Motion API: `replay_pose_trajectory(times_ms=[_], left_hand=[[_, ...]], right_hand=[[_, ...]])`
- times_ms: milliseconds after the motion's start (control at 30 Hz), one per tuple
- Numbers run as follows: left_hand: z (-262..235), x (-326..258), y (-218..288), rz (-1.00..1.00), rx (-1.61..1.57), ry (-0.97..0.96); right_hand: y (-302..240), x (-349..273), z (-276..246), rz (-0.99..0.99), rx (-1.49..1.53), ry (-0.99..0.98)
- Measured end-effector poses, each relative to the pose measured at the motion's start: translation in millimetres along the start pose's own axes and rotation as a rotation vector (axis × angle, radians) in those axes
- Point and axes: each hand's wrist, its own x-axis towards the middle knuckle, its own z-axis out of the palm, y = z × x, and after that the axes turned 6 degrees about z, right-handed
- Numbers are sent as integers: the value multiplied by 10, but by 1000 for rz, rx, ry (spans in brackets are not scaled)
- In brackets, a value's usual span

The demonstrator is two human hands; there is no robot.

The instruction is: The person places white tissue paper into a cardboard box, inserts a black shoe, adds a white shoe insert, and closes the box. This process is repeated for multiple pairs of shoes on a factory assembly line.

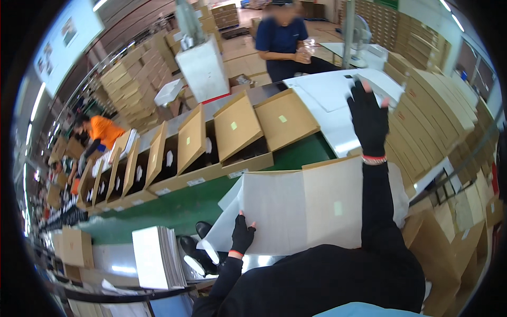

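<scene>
A sheet of white tissue paper [274, 211] is spread over an open cardboard box [332, 164] in front of me; a pale green label shows through it. My left hand [243, 236], in a black fingerless glove, rests on the left part of the paper with thumb and forefinger apart. Stretched far forward, my right hand [368, 121] is in the air above the white tabletop, beyond the paper's right side. Its fingers are extended, slightly blurred, and hold nothing visible. Black shoes with white soles [198, 256] lie beside the paper's left edge.
Open cardboard shoe boxes [211, 166] line the green conveyor belt [206, 198]. A stack of white sheets [153, 256] stands left of the shoes. Flattened cartons [428, 127] are piled at right. One person [282, 42] sits across the line; another in orange [105, 132] works far left.
</scene>
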Motion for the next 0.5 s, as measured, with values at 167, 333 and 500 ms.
replay_pose_trajectory(times_ms=[167,333,500], left_hand=[[239,50,-75,-12,39,30],[441,-172,-958,207,470,3],[225,26,-16,-180,-80,73]], right_hand=[[1376,240,1120,-42,-995,-316],[2184,-133,1397,-18,-1156,-555],[2001,-755,-858,427,-1918,-104]])
